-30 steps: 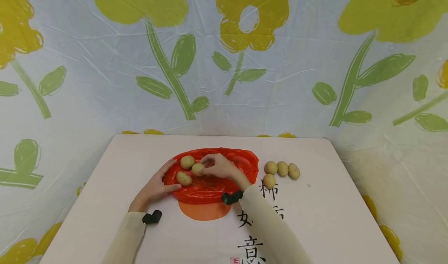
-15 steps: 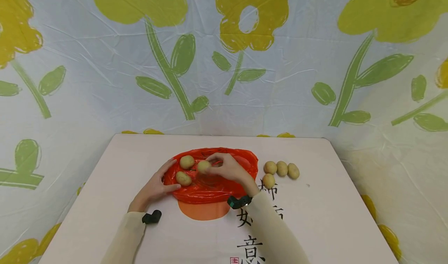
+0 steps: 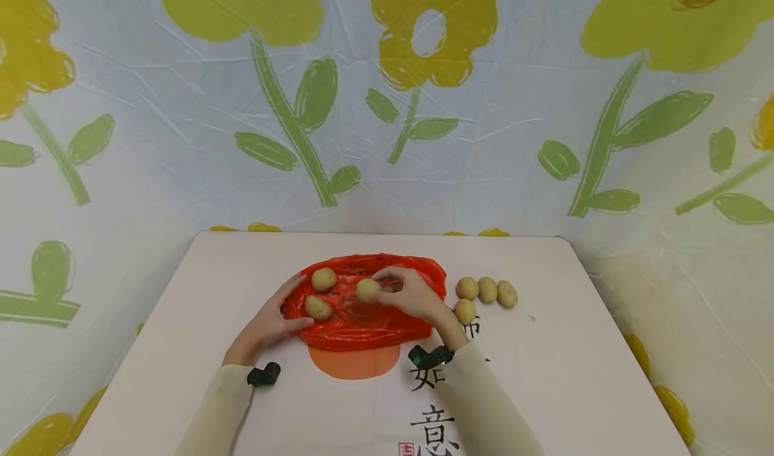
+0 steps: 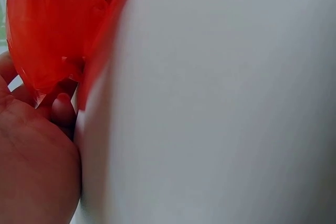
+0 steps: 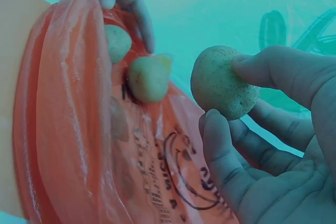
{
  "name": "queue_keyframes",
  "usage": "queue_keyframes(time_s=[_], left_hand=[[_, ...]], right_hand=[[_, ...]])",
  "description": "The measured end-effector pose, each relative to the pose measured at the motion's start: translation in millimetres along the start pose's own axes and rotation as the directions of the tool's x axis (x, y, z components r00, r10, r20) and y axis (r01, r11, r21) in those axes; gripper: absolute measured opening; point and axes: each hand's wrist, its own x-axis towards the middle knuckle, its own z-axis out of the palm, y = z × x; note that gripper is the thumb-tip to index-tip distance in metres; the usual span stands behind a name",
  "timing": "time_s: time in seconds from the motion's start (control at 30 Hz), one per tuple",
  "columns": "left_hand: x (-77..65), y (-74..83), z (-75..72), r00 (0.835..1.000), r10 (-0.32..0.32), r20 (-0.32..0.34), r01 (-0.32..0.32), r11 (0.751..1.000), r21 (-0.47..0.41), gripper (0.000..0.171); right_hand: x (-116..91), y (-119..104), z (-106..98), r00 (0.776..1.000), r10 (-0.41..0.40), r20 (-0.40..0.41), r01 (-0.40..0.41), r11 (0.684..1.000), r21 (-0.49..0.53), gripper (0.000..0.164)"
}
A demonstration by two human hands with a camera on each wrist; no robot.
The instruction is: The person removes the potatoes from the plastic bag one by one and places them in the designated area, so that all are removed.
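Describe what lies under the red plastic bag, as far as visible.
Part of an orange shape shows beneath the near edge of the red plastic bag, on the pale tabletop. Anything else under it is covered and cannot be seen.

The head view looks forward and down at the worktop (image 3: 562, 375) from farther off; the wrist views sit close to the left hand (image 3: 269, 323) and right hand (image 3: 417, 297), both facing the red bag (image 5: 68, 103), which all three share.
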Motion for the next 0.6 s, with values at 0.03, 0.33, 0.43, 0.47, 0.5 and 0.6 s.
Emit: queue_keyframes(time_s=[0.03, 0.33, 0.43, 0.47, 0.5, 0.6], left_hand=[[0.1, 0.1, 0.4, 1.0, -0.002, 0.001, 0.002, 1.0, 0.001, 0.098], [0.5, 0.3, -0.2, 1.0, -0.012, 0.001, 0.012, 1.0, 0.023, 0.099], [1.4, 0.5, 0.3, 1.0, -0.006, 0.004, 0.006, 0.999, 0.035, 0.099], [1.5, 0.7, 0.4, 1.0, -0.008, 0.001, 0.008, 0.999, 0.031, 0.099], [1.4, 0.9, 0.5, 1.0, -0.008, -0.001, 0.008, 1.0, 0.03, 0.099], [0.9, 1.2, 0.4, 1.0, -0.003, -0.004, 0.003, 1.0, 0.026, 0.098]], right_hand=[[-2, 0, -2, 1.0, -0.004, -0.006, 0.004, 1.0, 0.001, 0.035], [-20, -3, -13, 0.999, -0.031, -0.04, 0.034, 0.997, 0.067, 0.035], [-26, -3, -17, 0.998, -0.028, -0.056, 0.033, 0.995, 0.09, 0.036], [-28, -3, -19, 0.998, -0.027, -0.062, 0.033, 0.995, 0.099, 0.036], [-30, -3, -20, 0.997, -0.028, -0.071, 0.035, 0.994, 0.103, 0.036], [-36, -3, -26, 0.995, -0.028, -0.095, 0.038, 0.993, 0.111, 0.036]])
